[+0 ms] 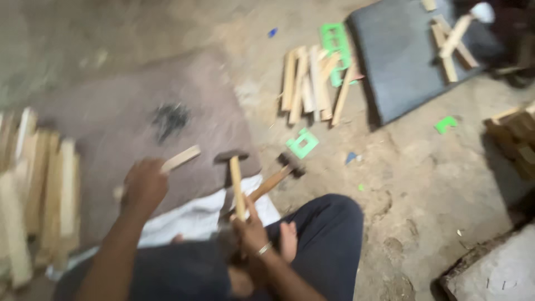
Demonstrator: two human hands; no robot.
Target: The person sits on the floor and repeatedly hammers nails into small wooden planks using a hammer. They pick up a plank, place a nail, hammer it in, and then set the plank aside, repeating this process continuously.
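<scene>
both fists closed: left hand (144, 187) seemingly gripping wood strip (179, 158), right hand (249, 229) hammer (236, 177)

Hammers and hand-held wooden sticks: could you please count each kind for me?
Wooden-handled dark-headed hammers: 2 (one in the right hand, one lying on the dirt floor)
Pale flat wooden stick in the left hand: 1
Total: 3

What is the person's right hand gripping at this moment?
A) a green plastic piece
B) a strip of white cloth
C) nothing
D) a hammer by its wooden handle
D: the right hand is closed around the wooden handle of a hammer, its dark head raised, while the left hand holds a wooden strip.
</scene>
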